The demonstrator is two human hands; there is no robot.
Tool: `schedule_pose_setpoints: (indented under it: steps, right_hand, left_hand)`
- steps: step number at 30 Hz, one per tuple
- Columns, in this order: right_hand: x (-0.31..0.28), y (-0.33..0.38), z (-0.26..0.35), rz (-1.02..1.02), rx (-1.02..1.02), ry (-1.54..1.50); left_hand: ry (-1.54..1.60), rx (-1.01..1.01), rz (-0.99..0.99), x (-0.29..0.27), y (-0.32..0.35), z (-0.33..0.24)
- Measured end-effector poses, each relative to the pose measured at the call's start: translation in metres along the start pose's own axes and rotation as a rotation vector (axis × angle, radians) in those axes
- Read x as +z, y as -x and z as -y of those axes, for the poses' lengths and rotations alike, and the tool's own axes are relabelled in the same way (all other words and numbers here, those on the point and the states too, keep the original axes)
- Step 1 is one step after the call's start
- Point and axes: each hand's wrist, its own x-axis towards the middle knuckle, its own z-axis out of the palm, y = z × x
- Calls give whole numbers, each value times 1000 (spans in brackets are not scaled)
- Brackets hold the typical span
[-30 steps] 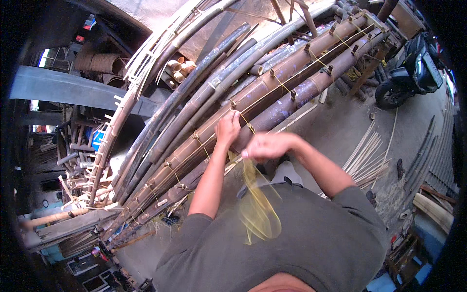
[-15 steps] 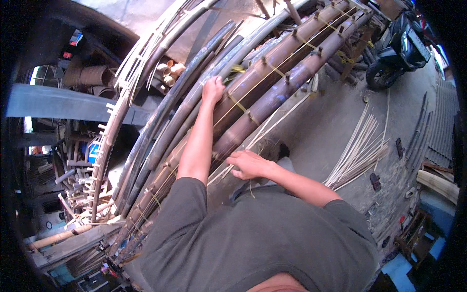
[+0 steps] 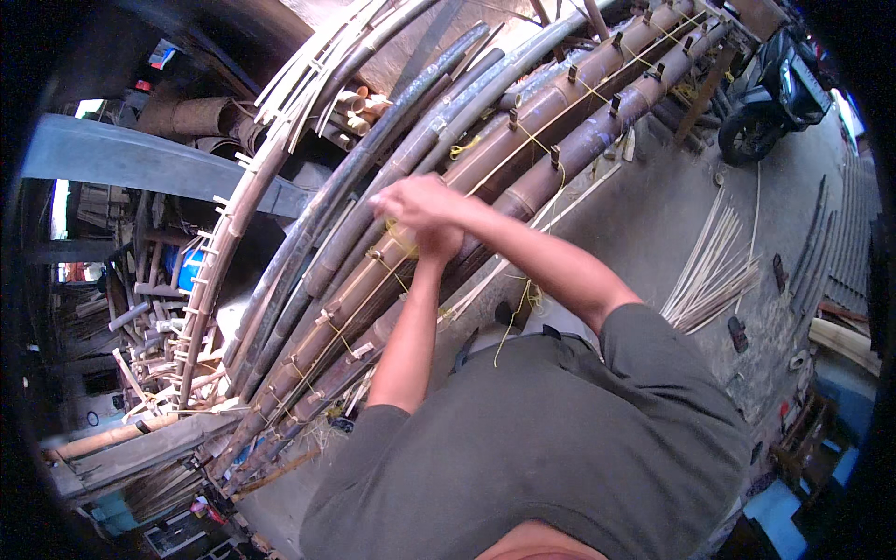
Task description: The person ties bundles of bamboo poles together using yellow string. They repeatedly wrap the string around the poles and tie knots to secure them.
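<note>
Both bare hands, the right hand (image 3: 418, 201) and the left hand (image 3: 441, 245), are close together over a thick brown bamboo pole (image 3: 490, 161), with the right forearm crossing above the left wrist. The right fingers are blurred and look partly curled; the left fingers are mostly hidden behind the right hand and wrist, so I cannot tell how far either hand is open or what it grips. Some yellow cord (image 3: 401, 239) shows just below the right hand, against the pole. A second bamboo pole (image 3: 532, 191) runs alongside; dark pegs (image 3: 555, 157) stand up from both, and yellow lashings (image 3: 530, 138) span them. Near the waist of the dark shirt (image 3: 523, 439) dangles a loose yellow strand (image 3: 509, 336). Beyond the lashed pair, long greyish poles (image 3: 411, 154) lie side by side, then a curved pole (image 3: 233, 224) studded with short pale pegs. To the right, a sheaf of pale strips (image 3: 714, 266) fans across the floor, and a dark motorbike (image 3: 784, 93) stands farther off.
</note>
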Motion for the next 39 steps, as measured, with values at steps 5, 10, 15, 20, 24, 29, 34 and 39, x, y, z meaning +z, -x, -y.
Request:
schedule_pose_setpoints:
  steps: [5,10,15,20,24,29,34,39]
  right_hand:
    - [-40,-17,-50,-3,328,185]
    - [-88,79,20,279,-136,-556]
    - [39,180,-69,189,-68,209]
    - [40,163,-48,169,78,11]
    - [79,179,-58,152,-181,372]
    - [112,191,21,23,-37,250]
    - [171,179,52,-26,745,-1494]
    - [202,102,99,-904,219,-1257]
  left_hand:
    - [-51,-495,476,-32,-21,-28]
    - [-73,-437,337,-40,-9,-33]
    - [163,-464,295,-24,-18,-18]
    - [490,-438,29,-33,-130,-39]
    - [-275,-375,258,12,-92,90]
    - [-88,-399,326,-46,-95,66]
    - [-243,-372,336,-175,-10,46]
    - [13,-337,514,-173,92,57]
